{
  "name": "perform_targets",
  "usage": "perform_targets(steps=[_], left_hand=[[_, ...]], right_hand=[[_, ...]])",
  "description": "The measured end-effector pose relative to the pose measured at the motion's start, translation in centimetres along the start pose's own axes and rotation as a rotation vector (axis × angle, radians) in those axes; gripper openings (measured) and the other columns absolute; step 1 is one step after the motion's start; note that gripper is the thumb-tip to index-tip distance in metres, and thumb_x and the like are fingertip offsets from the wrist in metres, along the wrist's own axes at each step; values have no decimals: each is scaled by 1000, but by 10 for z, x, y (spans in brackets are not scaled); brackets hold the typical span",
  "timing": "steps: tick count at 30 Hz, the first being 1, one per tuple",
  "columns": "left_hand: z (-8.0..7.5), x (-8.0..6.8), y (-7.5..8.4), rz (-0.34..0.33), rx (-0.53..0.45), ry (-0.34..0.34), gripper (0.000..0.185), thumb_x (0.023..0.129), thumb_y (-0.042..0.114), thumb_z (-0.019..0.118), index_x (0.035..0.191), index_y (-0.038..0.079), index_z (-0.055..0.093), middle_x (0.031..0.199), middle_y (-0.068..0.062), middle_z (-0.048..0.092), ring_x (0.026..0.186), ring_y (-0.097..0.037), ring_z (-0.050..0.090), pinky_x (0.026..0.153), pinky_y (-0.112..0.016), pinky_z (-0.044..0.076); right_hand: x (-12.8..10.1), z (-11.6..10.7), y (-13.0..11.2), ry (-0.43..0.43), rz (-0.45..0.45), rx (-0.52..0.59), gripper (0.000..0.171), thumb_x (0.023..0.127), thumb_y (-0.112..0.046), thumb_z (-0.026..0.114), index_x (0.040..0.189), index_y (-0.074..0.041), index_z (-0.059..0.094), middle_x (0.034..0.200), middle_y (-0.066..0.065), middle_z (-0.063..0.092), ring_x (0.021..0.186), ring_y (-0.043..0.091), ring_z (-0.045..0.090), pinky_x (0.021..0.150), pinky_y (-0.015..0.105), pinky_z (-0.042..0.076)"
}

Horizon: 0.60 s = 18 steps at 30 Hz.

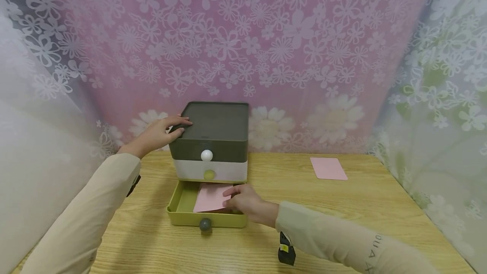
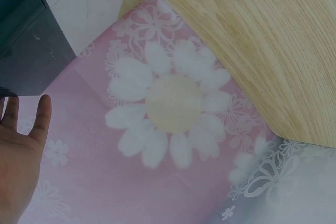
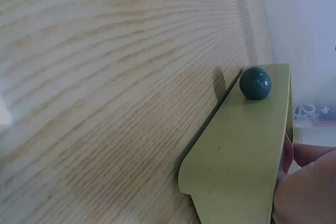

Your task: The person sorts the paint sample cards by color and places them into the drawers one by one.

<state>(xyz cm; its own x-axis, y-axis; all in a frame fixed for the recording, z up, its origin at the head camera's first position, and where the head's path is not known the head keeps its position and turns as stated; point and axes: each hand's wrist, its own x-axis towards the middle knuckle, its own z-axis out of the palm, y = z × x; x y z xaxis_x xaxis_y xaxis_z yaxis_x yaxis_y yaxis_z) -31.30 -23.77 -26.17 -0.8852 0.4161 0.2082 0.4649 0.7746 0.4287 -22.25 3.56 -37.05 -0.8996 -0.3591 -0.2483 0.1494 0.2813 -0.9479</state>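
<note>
A small drawer unit (image 1: 217, 119) with a dark grey top tier and a white middle tier stands on the table. Its green bottom drawer (image 1: 179, 218) is pulled out. My left hand (image 1: 157, 135) rests on the unit's left top edge, fingers fairly straight; the left wrist view shows the fingertips at the dark casing (image 2: 39, 56). Over the drawer, my right hand (image 1: 247, 202) pinches the right edge of a pink card (image 1: 211, 197), which lies tilted inside it. From the right wrist, the drawer front (image 3: 239, 150) hides most of the card beside my fingers (image 3: 310, 153).
Another pink card (image 1: 329, 168) lies flat at the table's back right. The drawers carry round knobs: white (image 1: 206, 155), green (image 1: 209, 174) and dark grey (image 1: 205, 224). Behind the wooden table (image 1: 285, 189) hangs a pink flowered curtain (image 1: 243, 54), with pale cloth at both sides.
</note>
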Motion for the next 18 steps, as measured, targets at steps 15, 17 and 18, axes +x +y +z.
perform_targets(steps=[15, 17, 18], left_hand=[[0, -1, 0, 1, -4, -1, 37, 97, 24, 43, 132, 15, 50, 145, -8, 37, 140, -31, 16, 106, -55, 26], [1, 0, 0, 2, -8, 1, 37, 97, 24, 43, 131, 15, 50, 145, -8, 37, 140, -31, 16, 106, -55, 27], [1, 0, 0, 3, -10, 2, 37, 97, 24, 44, 131, 15, 50, 145, -8, 37, 140, -31, 16, 106, -55, 27]], right_hand=[[15, 10, 2, -28, 19, 43, 33, 80, 7, 62, 112, 9, 54, 97, 15, 53, 71, 15, 55, 69, 27, 50], [15, 10, 2, -56, 28, 50, 35, 81, 7, 61, 114, 9, 53, 97, 15, 53, 73, 16, 57, 71, 29, 51], [15, 9, 2, -67, 34, 52, 35, 81, 7, 61, 115, 9, 52, 98, 15, 53, 74, 16, 58, 73, 29, 52]])
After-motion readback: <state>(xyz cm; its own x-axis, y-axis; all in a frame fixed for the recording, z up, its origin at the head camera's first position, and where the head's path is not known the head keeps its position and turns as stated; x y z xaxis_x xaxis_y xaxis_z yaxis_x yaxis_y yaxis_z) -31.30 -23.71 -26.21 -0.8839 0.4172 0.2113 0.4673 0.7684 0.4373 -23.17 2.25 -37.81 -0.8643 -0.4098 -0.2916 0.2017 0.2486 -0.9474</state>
